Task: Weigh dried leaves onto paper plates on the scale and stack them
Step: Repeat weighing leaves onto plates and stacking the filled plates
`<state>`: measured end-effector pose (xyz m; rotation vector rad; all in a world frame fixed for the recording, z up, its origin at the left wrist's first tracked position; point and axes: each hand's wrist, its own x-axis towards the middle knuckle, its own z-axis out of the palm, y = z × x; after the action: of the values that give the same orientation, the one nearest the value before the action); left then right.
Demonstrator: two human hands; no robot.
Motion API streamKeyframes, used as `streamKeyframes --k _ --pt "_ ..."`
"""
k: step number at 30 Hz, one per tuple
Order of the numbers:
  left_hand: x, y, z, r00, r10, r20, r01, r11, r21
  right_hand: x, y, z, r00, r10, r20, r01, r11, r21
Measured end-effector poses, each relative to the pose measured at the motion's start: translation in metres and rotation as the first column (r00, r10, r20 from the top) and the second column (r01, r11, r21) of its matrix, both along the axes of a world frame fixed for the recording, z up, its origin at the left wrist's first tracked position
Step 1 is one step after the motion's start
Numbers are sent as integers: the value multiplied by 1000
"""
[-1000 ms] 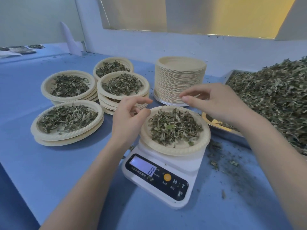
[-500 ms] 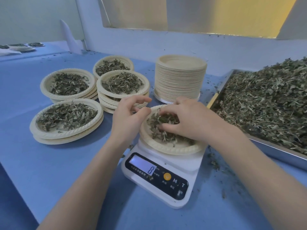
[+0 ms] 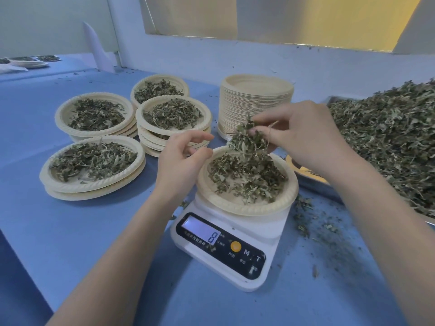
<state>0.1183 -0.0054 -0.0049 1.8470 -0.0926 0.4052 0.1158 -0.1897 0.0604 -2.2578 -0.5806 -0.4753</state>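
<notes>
A white digital scale [image 3: 233, 252] shows 8 on its display and carries a paper plate [image 3: 247, 207] heaped with dried leaves [image 3: 247, 177]. My right hand [image 3: 303, 135] pinches a clump of leaves [image 3: 247, 137] just above the plate's far side. My left hand [image 3: 181, 161] hovers at the plate's left rim, fingers loosely curled, holding nothing. A tall stack of empty plates [image 3: 255, 102] stands behind the scale. Several stacks of filled plates [image 3: 94, 165] lie to the left.
A metal tray [image 3: 313, 182] piled high with loose dried leaves [image 3: 388, 142] fills the right side. Leaf crumbs [image 3: 306, 220] scatter on the blue table [image 3: 82, 231] right of the scale. More plates [image 3: 28, 62] sit at the far left on the table's back part.
My right hand went down into the leaves on the plate, then lifted with a clump pinched in its fingers. The scale reading is 8. My left hand stayed beside the plate.
</notes>
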Motion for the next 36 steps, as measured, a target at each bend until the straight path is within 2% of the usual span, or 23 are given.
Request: streamKeyframes --k 4,11,17,21,25,30,36 --pt "-2 0 1 1000 2 4 -2 1000 -7 0 1 0 1000 -12 -23 12 1000 3" --pt "-3 -1 1 1000 -11 21 11 1000 -5 2 5 -4 998 -61 27 63 995 -73" --pt "-10 -2 4 974 -219 55 216 975 48 2 13 -10 999 -52 17 52 999 -1" --pt "-11 -10 1 942 -325 82 330 943 -52 -4 19 -11 999 10 30 -11 1000 17" --pt "-9 -10 2 953 -281 111 285 958 -27 -3 23 -12 1000 -17 20 18 999 -29" --pt "-8 -8 1 966 -221 133 212 974 79 -3 17 -7 996 -83 23 81 995 58" --pt "-6 -5 -2 973 -201 113 193 978 78 -5 8 -2 994 -103 -20 105 988 114"
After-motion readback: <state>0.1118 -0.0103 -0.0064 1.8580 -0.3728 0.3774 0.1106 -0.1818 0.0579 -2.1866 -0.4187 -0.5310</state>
